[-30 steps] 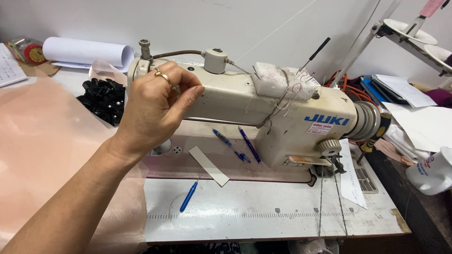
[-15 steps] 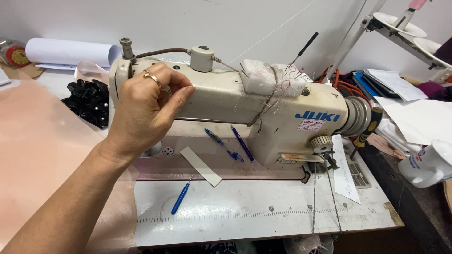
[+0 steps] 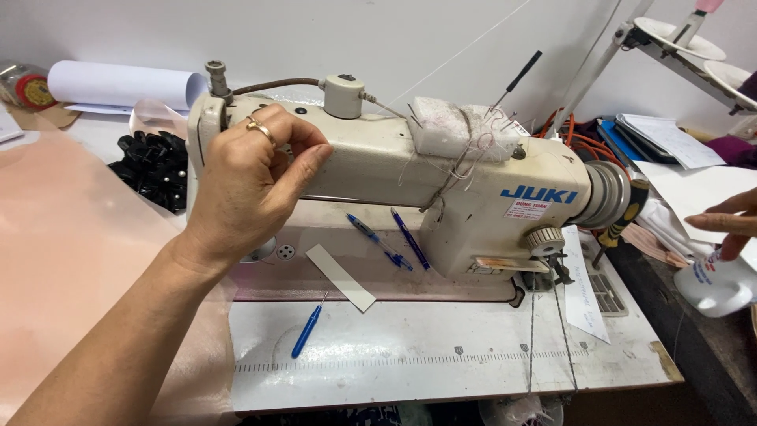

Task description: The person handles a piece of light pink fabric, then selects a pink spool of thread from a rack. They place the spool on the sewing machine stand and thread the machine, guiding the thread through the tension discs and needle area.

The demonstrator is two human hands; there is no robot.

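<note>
Left hand (image 3: 248, 177) laid against the head end of a cream industrial sewing machine (image 3: 441, 170), fingers curled loosely together, fingertips (image 3: 311, 158) pressing the machine's front face; nothing clamped in that grip, a gold ring (image 3: 256, 126) on one finger. Directly above the knuckles, a metal post (image 3: 216, 77) rising from the machine top. Just right of the fingertips, along the arm, a round cream knob (image 3: 345, 95), then a white pad (image 3: 457, 126) stuck with pins and tied on with thread. Below the palm, on the machine bed, two blue pens (image 3: 390, 241) and a white paper strip (image 3: 341, 277); lower again, on the white worktop (image 3: 441, 359), a blue seam ripper (image 3: 307, 331). Under the forearm and spreading left, peach-pink fabric (image 3: 71, 260). Beyond the wrist to the upper left, a heap of black trim (image 3: 154, 162) and a roll of white paper (image 3: 118, 85). Far to the right, well apart from the left grip, right hand (image 3: 729, 225) at the frame edge, fingers touching the top of a white plastic bottle (image 3: 714, 284); whether that grip closes round it, cannot tell. Beside it, the machine's handwheel (image 3: 603, 193).
</note>
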